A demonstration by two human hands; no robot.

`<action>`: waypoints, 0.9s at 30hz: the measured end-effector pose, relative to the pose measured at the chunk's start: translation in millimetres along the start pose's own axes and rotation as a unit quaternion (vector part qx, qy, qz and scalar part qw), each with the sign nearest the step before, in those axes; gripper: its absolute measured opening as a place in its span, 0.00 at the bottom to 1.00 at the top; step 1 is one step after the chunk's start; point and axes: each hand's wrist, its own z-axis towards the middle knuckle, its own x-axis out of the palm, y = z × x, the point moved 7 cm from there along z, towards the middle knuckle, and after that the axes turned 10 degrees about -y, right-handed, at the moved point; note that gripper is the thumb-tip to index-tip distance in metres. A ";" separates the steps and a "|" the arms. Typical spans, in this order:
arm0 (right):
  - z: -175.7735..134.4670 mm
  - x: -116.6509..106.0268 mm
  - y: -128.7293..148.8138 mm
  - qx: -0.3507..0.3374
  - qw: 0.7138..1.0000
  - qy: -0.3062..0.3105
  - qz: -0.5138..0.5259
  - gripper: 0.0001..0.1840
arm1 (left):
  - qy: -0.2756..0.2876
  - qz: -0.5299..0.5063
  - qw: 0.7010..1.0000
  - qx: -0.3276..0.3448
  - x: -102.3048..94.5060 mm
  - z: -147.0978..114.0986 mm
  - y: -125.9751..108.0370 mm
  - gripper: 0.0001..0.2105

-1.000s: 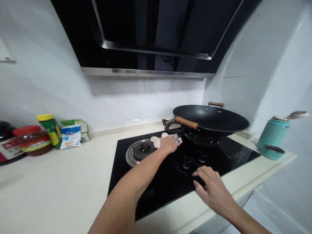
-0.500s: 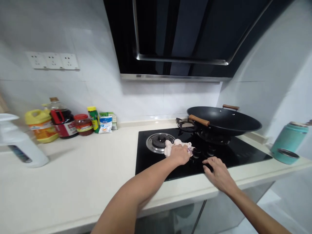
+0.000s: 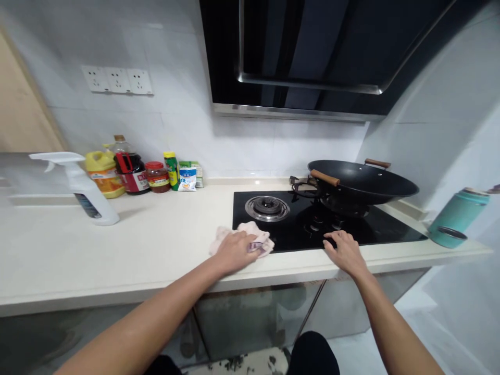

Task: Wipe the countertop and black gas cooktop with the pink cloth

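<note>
My left hand presses a crumpled pale pink cloth down at the front left corner of the black glass stove. Part of the cloth lies on the cream counter, part on the glass. My right hand rests on the stove's front edge, holding nothing, with its fingers bent and apart. Just beyond it are the control knobs. Behind the cloth sits the left burner, uncovered. A large black wok with wooden handles stands over the right burner.
A white spray bottle stands on the left counter. Along the wall are a yellow jug, a dark sauce bottle, a red-lidded jar and small packets. A teal container stands at right. The range hood hangs above.
My left hand has slid the cloth left and toward me, from beside the left burner to the stove's front left corner. My right hand stays near the front edge. The view has shifted.
</note>
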 end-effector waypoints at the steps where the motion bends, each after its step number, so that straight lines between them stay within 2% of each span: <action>1: 0.0 -0.1 0.0 0.001 1.000 0.002 0.002 0.19 | -0.011 0.008 1.000 -0.026 -6.2 -8.2 16.3 0.25; 3: -0.1 -0.8 0.4 0.001 1.000 0.001 0.006 0.19 | -0.032 0.039 0.996 -0.073 -17.1 -25.2 44.7 0.25; 5: -0.3 -1.5 0.9 0.001 1.000 -0.002 0.011 0.19 | -0.048 0.083 0.991 -0.092 -24.8 -42.0 60.0 0.24; 8: -0.9 -1.5 1.7 0.002 1.000 -0.005 0.023 0.19 | -0.062 0.124 0.988 -0.070 -28.3 -61.9 53.8 0.20; 12: -0.9 -1.4 -1.0 0.015 0.998 -0.011 0.059 0.20 | -0.075 0.111 0.990 -0.039 -21.8 -69.7 18.8 0.20; 15: 0.4 -5.9 -8.3 0.048 0.987 -0.040 0.147 0.18 | -0.086 0.092 0.992 -0.004 -9.6 -62.4 -13.2 0.21; 17: 0.0 -14.3 -15.4 0.105 0.961 -0.086 0.242 0.19 | -0.089 0.073 0.993 0.028 2.5 -52.9 -37.5 0.21; 19: -4.2 -26.6 -17.8 0.176 0.920 -0.142 0.319 0.19 | -0.090 0.050 0.993 0.061 16.4 -39.5 -64.9 0.19; 21: -8.9 -41.7 -1.8 0.194 0.896 -0.174 0.360 0.19 | -0.090 0.024 0.991 0.096 29.8 -22.7 -95.3 0.18; 22: -10.0 -49.4 14.7 0.172 0.895 -0.170 0.376 0.18 | -0.089 0.011 0.989 0.115 35.7 -13.8 -110.9 0.19; 24: -11.5 -61.3 57.8 0.087 0.903 -0.123 0.402 0.18 | -0.084 -0.022 0.984 0.155 44.6 2.6 -140.3 0.20; 27: -18.5 -61.6 113.8 -0.027 0.916 -0.001 0.400 0.19 | -0.082 -0.089 0.967 0.224 45.1 12.9 -170.7 0.20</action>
